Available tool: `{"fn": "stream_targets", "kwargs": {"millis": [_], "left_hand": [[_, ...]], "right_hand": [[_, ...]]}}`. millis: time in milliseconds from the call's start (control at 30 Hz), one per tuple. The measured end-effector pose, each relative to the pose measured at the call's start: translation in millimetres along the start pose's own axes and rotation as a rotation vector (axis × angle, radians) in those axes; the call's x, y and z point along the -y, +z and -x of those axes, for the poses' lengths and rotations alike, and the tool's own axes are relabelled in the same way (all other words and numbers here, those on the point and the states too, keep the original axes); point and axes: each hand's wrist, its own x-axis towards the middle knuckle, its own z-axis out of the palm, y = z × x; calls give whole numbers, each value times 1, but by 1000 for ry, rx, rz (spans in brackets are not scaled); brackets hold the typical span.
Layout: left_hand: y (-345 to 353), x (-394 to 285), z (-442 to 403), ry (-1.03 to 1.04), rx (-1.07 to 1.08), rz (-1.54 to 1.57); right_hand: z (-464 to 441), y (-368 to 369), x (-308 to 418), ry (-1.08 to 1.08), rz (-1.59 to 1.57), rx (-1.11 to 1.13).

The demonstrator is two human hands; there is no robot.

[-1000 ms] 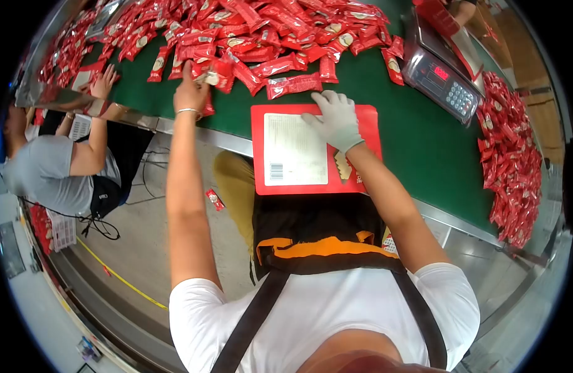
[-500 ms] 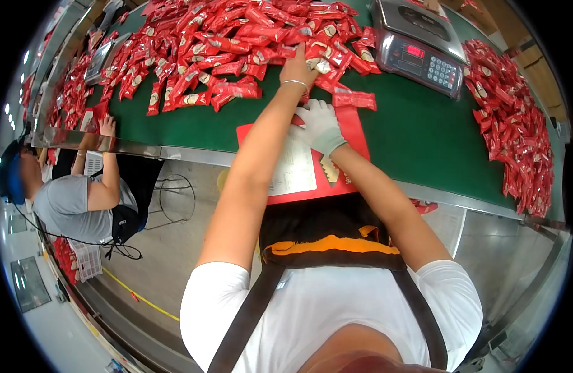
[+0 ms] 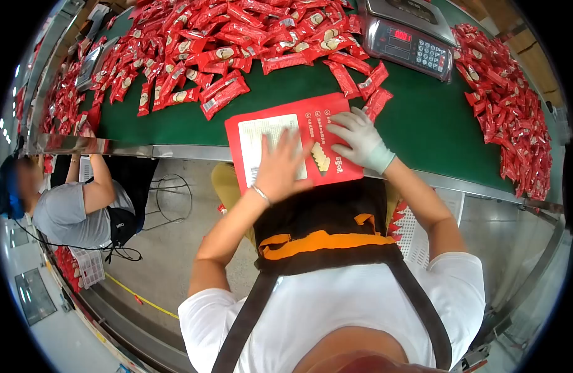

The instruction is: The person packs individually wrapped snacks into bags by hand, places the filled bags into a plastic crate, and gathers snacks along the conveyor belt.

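A flat red printed bag (image 3: 240, 133) with a white label panel lies at the front edge of the green table, its lower end reaching over the metal edge. My left hand (image 3: 280, 165), bare with a bracelet at the wrist, is over the label with its fingers spread, slightly blurred. In a pale glove, my right hand (image 3: 361, 142) rests on the bag's right side, fingers extended and apart. Just beyond that hand are a few small red packets (image 3: 378, 102), one close to the glove's fingertips. Neither hand is closed round anything.
A large heap of red packets (image 3: 237, 31) covers the back of the green table (image 3: 423, 130). A digital scale (image 3: 411, 46) stands at back right, and another pile of packets (image 3: 504, 112) lies beyond it. To the left, a person in grey (image 3: 81, 211) works at the same table.
My left hand has come back from the packet heap to the bag. My right hand has shifted right across the bag, whose upper part now shows. The packets near the heap's front lie differently.
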Motion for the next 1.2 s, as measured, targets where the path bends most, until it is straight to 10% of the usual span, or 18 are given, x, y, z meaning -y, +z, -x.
{"fn": "stream_targets", "kwargs": {"millis": [267, 667, 900, 1067, 1200], "left_hand": [[25, 22, 27, -81, 19, 25], [-16, 12, 15, -103, 328, 78], [53, -17, -57, -266, -13, -40], [50, -3, -52, -271, 30, 100], [16, -6, -88, -300, 201, 83]], "right_hand": [[-5, 3, -32, 143, 62, -159], [43, -71, -97, 445, -83, 287], [35, -88, -151, 204, 295, 531], [9, -85, -111, 208, 243, 353], [-46, -26, -67, 450, -9, -310]]}}
